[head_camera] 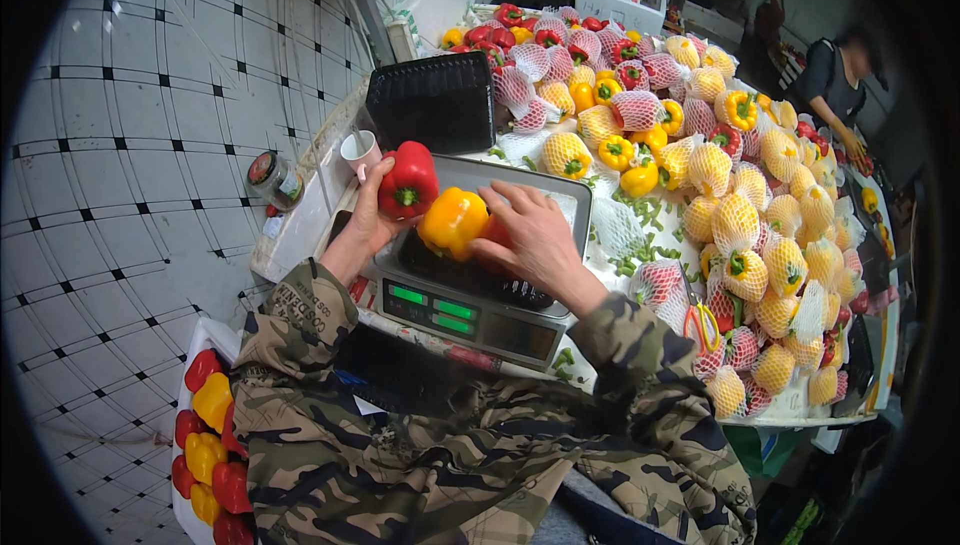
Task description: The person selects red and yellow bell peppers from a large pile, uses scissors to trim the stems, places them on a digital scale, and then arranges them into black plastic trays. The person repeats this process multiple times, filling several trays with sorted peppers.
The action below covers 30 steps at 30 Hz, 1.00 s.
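My left hand (pixel 367 215) holds a red bell pepper (pixel 409 179) over the left side of a digital scale (pixel 442 312), whose small displays are lit green. Beside it a yellow bell pepper (pixel 452 222) lies over a black tray (pixel 420 260) on the scale. My right hand (pixel 531 233) rests on another red pepper (pixel 496 233), which it mostly covers; its fingertips are at the yellow pepper's right side. Whether the fingers grip either pepper is hard to tell.
Net-wrapped peppers (pixel 735 222) and green stem pieces (pixel 645 222) cover the table at right, with scissors (pixel 702 326). A black crate (pixel 431 102), a mug (pixel 361 151) and a glass jar (pixel 275 180) stand behind and left. A foam box of peppers (pixel 182 500) is lower left. Two people are beyond.
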Tool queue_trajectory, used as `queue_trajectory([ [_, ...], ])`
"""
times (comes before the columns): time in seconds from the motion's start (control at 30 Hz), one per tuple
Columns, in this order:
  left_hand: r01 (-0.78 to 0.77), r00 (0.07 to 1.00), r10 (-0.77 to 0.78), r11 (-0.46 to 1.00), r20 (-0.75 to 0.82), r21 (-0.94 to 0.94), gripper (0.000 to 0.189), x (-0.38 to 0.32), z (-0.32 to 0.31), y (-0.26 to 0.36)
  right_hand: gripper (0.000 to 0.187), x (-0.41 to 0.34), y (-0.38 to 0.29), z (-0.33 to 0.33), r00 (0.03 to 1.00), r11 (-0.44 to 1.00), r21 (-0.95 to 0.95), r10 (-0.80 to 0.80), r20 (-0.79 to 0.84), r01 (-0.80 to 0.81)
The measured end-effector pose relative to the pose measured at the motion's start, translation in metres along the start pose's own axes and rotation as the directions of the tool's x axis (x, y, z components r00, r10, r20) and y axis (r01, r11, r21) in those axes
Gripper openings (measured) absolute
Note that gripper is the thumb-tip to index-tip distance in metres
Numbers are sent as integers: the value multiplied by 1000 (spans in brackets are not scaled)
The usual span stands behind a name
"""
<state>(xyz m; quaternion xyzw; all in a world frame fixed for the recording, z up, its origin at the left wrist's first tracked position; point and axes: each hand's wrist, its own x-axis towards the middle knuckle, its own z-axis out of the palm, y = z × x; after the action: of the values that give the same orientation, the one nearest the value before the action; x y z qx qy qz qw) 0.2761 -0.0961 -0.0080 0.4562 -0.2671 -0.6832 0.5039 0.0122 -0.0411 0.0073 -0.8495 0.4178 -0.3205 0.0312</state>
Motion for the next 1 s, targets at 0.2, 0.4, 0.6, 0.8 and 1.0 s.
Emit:
queue_trajectory([
  [0.2,-56,996,56,998,70,0,63,1,-7,-11,75,13,-12,61,989,978,-197,-45,141,73],
  [0.4,-59,990,53,997,129,47,70,4,-3,-10,29,2,-21,51,879,885,242,-443,178,397],
  [0.6,-42,992,37,999,119,34,71,1,-7,-6,17,-35,-37,20,856,753,523,-511,83,399],
  [0.8,-54,992,32,981,118,186,75,-8,10,-6,59,-15,6,14,991,989,63,-131,-9,131],
  [1.0,-41,993,18,980,117,196,74,-24,45,-8,89,4,9,20,986,985,-59,-159,54,162],
])
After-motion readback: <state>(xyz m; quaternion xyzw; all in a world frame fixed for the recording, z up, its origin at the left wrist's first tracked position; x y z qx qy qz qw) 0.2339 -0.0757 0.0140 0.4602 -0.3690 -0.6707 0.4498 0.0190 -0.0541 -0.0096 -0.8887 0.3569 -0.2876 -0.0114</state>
